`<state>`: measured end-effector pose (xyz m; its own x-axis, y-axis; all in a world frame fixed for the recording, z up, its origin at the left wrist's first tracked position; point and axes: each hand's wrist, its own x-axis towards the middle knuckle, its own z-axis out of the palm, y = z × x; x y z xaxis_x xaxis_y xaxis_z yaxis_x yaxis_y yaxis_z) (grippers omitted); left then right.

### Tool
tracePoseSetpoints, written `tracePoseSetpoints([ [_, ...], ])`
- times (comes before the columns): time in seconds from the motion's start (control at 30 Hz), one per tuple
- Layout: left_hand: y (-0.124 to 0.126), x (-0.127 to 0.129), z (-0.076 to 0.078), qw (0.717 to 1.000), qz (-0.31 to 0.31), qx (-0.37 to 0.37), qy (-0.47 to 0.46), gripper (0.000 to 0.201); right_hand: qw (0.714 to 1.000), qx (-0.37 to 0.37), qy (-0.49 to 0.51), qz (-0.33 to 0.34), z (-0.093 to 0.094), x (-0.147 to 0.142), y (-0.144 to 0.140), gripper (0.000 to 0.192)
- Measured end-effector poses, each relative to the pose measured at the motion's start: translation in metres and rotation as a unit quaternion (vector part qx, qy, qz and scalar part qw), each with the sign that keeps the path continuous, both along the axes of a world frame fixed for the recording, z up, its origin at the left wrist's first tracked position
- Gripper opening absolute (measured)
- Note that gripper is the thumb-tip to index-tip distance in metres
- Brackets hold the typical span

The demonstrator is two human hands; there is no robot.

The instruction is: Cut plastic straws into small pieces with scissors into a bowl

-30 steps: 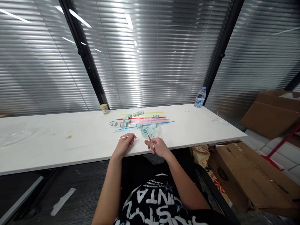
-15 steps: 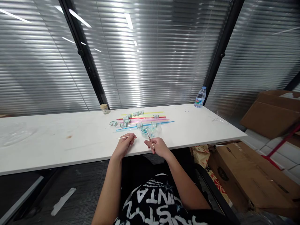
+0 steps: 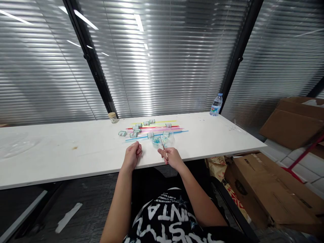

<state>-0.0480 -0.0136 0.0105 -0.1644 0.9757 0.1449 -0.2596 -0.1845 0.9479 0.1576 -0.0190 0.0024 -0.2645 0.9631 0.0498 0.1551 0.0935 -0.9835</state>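
My left hand (image 3: 132, 156) is closed above the table's front edge, its fingers pinched together. Only a faint trace of the thin pale strip it held shows at the fingertips. In my right hand (image 3: 171, 158) is a pair of scissors (image 3: 163, 145), blades pointing away from me over a clear bowl (image 3: 172, 139). Small blue and teal pieces (image 3: 156, 141) lie in that bowl. Behind the hands, long thin strips lie across the table: blue (image 3: 180, 132), pink (image 3: 174, 129), red (image 3: 174, 126) and yellow (image 3: 167, 121). Several small green-and-white wrapped rolls (image 3: 122, 133) are scattered among them.
The white table (image 3: 83, 141) runs along a wall of blinds. A water bottle (image 3: 216, 105) stands at back right, a small lidded jar (image 3: 112, 117) at back left. Clear plastic (image 3: 17, 143) lies at left. Cardboard boxes (image 3: 273, 189) are on the floor at right.
My left hand has turned and drawn slightly left; the pale strip, plain before, hardly shows. My right hand has moved slightly right, with the scissors swung more upright over the bowl.
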Motion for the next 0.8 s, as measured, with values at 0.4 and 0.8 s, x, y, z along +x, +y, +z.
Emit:
tracePoseSetpoints([
  [0.4, -0.0018, -0.0019, 0.0011, 1.0, -0.023, -0.009, 0.019, 0.036, 0.999, -0.013, 0.015, 0.032, -0.0033, 0.0012, 0.0026, 0.052],
  [0.8, -0.0043, -0.0001, 0.004, 0.996, -0.044, 0.01, 0.075, 0.039, 0.999, -0.006, 0.003, 0.036, -0.0008, 0.0014, 0.0004, 0.053],
])
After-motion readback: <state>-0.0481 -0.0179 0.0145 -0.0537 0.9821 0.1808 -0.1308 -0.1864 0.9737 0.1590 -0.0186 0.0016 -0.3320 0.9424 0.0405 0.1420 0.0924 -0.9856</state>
